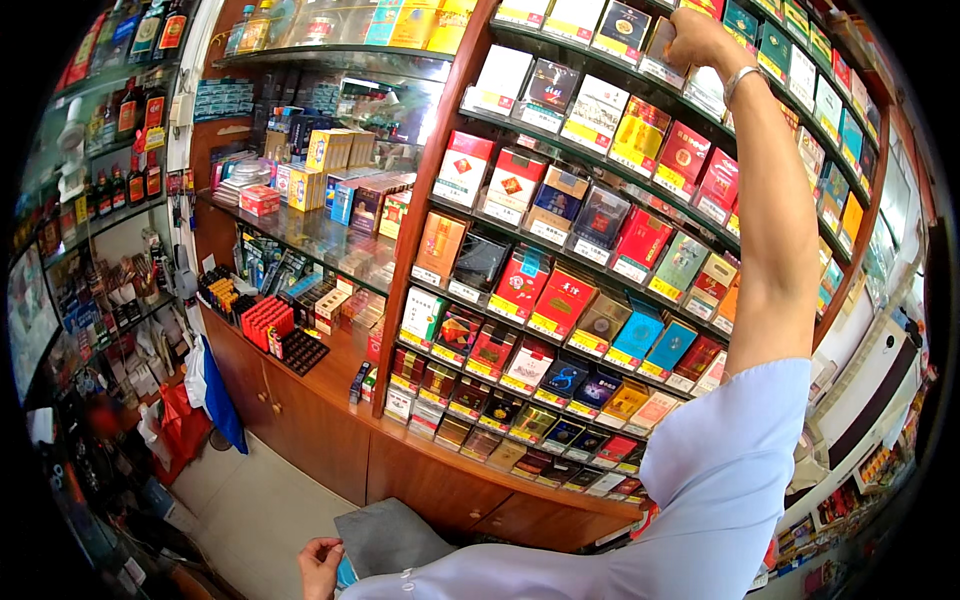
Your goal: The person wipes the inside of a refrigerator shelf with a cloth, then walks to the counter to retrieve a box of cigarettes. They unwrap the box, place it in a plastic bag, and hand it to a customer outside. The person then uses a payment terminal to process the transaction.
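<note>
High on a shelving rack of cigarette packs, my right hand (701, 39) reaches up at the end of a raised arm. Its curled fingers are at a dark pack (660, 43) in one of the upper rows; whether they grip it is hidden. Next to that pack on the left is a dark navy pack (622, 28) with a price tag below. Low in front of my body is my left hand (320, 566), thumb and fingers bent together. A small blue thing (346, 574) shows right beside it, and a grey flat-topped object (390, 531) lies just beyond.
The rack's wooden upright (424, 202) divides the packs from glass shelves (322, 251) of boxes and lighters (268, 324). Wooden cabinets (315, 420) run below. Bottles (135, 184) stand at left; red and blue bags (217, 397) hang near the floor (255, 487).
</note>
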`<state>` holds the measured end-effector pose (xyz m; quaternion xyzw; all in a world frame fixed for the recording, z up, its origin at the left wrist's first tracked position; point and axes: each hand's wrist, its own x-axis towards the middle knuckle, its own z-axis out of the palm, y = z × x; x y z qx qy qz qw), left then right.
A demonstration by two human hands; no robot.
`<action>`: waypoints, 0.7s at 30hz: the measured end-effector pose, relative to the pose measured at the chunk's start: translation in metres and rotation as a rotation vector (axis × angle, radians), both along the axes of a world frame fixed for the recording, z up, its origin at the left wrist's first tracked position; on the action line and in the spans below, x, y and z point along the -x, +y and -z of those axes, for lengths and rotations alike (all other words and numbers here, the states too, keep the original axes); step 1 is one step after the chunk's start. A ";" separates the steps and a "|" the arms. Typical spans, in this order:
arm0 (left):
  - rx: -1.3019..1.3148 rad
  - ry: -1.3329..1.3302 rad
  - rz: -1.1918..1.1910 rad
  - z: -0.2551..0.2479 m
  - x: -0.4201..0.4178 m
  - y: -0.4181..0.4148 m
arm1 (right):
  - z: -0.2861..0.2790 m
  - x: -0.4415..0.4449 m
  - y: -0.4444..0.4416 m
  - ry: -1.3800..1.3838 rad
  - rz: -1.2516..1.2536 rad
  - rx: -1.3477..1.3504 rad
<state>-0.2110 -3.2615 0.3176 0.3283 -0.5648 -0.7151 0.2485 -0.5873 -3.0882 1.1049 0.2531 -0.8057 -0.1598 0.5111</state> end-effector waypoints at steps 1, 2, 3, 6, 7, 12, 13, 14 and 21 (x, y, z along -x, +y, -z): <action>0.001 0.008 -0.011 0.002 -0.001 0.000 | 0.005 -0.010 -0.003 0.022 0.018 -0.020; 0.003 0.016 -0.023 0.004 -0.002 0.001 | 0.002 -0.004 -0.007 0.091 0.045 0.009; 0.003 0.029 -0.012 0.007 -0.001 0.001 | 0.002 -0.006 -0.007 0.028 0.044 0.031; 0.006 0.057 0.010 0.018 0.000 0.000 | -0.001 -0.013 -0.007 -0.214 0.009 0.151; 0.007 0.061 0.011 0.023 0.000 0.000 | -0.001 -0.013 -0.005 -0.251 -0.037 0.185; 0.046 0.036 0.047 0.012 -0.001 0.005 | 0.004 -0.006 0.004 -0.326 -0.217 0.247; 0.039 0.027 0.048 0.016 -0.003 0.004 | 0.007 -0.008 0.004 -0.322 -0.268 0.250; 0.032 0.019 0.051 0.019 -0.003 0.003 | 0.007 -0.014 0.007 -0.270 -0.229 0.230; 0.007 0.015 0.018 -0.004 0.002 0.002 | 0.002 -0.021 0.028 0.258 -0.569 -0.090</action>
